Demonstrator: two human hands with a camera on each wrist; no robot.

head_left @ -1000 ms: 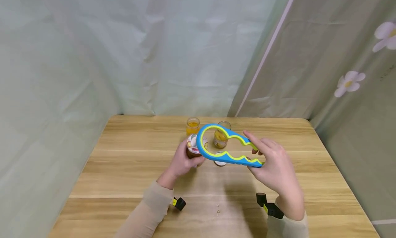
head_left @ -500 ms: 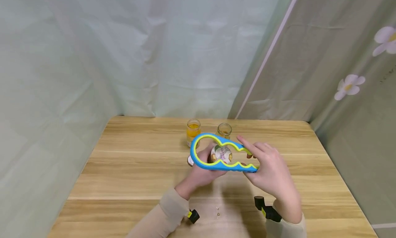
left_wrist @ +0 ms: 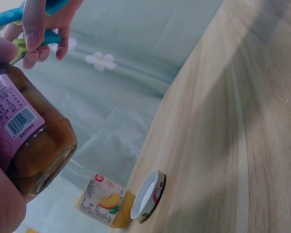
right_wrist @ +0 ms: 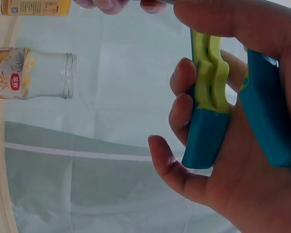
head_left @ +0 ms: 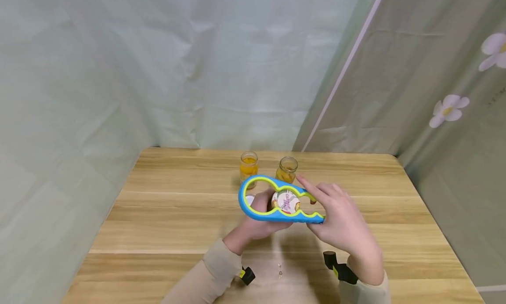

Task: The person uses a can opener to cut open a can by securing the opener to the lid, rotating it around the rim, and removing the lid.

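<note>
In the head view my left hand [head_left: 257, 227] grips a glass jar capped with a printed lid [head_left: 286, 201]. The left wrist view shows this jar [left_wrist: 51, 145] tilted, with brown contents and a purple label. My right hand [head_left: 345, 225] holds the two handles of a blue and lime-green jar opener [head_left: 258, 216]. In the head view the opener's scalloped middle section lies around the lid, one arm on each side. Whether both arms press on the lid I cannot tell. In the right wrist view the handle ends [right_wrist: 206, 138] stand apart within the fingers.
Two lidless jars stand behind the hands: one with orange contents [head_left: 248, 167] and one with yellow pieces [head_left: 286, 174]. A loose lid [left_wrist: 148, 196] lies on the wooden table [head_left: 166, 216], partly hidden by the left hand in the head view. Curtains [head_left: 245, 75] hang behind the table.
My left hand has moved right with the jar, bringing its lid between the opener's arms. My right hand has moved slightly left and down with the opener.
</note>
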